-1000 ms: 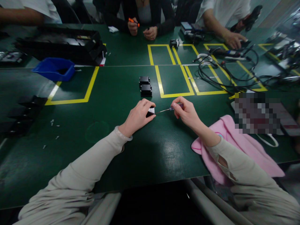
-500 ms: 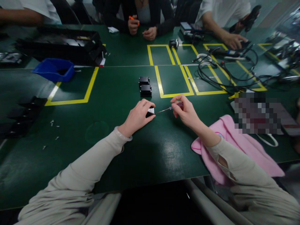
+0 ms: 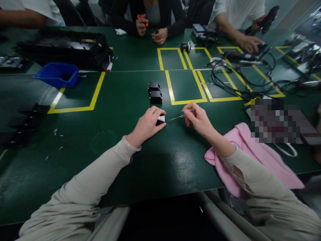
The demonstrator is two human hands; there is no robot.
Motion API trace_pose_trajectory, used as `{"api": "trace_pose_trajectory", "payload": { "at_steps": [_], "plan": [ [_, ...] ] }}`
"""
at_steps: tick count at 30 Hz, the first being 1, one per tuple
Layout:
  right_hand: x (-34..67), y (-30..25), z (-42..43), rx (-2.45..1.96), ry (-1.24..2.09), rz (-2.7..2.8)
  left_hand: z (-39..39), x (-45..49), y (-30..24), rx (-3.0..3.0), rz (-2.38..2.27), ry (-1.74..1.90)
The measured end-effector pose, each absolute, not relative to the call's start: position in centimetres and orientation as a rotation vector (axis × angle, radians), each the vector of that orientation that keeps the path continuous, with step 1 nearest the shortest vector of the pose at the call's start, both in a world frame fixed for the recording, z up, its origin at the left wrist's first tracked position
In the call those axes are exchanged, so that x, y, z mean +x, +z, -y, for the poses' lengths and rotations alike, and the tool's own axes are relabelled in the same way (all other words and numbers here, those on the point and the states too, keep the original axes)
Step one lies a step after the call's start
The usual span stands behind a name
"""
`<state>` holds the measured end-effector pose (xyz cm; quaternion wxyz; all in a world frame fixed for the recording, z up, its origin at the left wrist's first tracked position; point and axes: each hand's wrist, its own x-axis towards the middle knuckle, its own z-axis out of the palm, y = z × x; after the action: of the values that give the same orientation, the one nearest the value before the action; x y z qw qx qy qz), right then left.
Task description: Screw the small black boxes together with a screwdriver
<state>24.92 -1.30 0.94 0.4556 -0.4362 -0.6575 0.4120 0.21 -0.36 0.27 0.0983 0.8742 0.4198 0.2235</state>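
Observation:
My left hand [image 3: 149, 123] is closed around a small black block with a pale face [image 3: 161, 118], holding it against the green table; the fingers cover much of it. In my right hand [image 3: 197, 117] is a screwdriver [image 3: 182, 115], its handle pinched between thumb and fingers. The thin shaft points left, and its tip meets the right side of the block by my left fingertips. Just beyond my left hand, two similar black blocks [image 3: 155, 96] stand one behind the other.
Small screws [image 3: 55, 131] lie loose at left, near black parts [image 3: 22, 125]. A blue bin [image 3: 60, 74] sits before a long black tray [image 3: 65, 50]. Black cables [image 3: 240, 73] tangle at right, above a pink cloth [image 3: 250, 157]. People sit opposite, one holding an orange tool [image 3: 143, 20].
My hands, the block and the screwdriver stay almost where they were, with slight finger movement on the right. Across the table, a person's hands and orange tool have shifted a little.

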Motion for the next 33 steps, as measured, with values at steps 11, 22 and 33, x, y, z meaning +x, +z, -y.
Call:
{"api": "trace_pose_trajectory", "payload": {
  "at_steps": [11, 22, 33],
  "plan": [
    [24.91, 0.72, 1.28, -1.087, 1.004, 1.632, 0.39, 0.25, 0.30, 2.589, -1.248, 0.660],
    [24.94, 0.64, 1.25, -1.086, 1.018, 1.632, 0.43, 0.28, 0.32, 2.582, -1.237, 0.670],
    [24.84, 0.85, 1.38, -1.067, 1.023, 1.631, 0.42, 0.24, 0.33, 2.583, -1.234, 0.671]
  ]
}}
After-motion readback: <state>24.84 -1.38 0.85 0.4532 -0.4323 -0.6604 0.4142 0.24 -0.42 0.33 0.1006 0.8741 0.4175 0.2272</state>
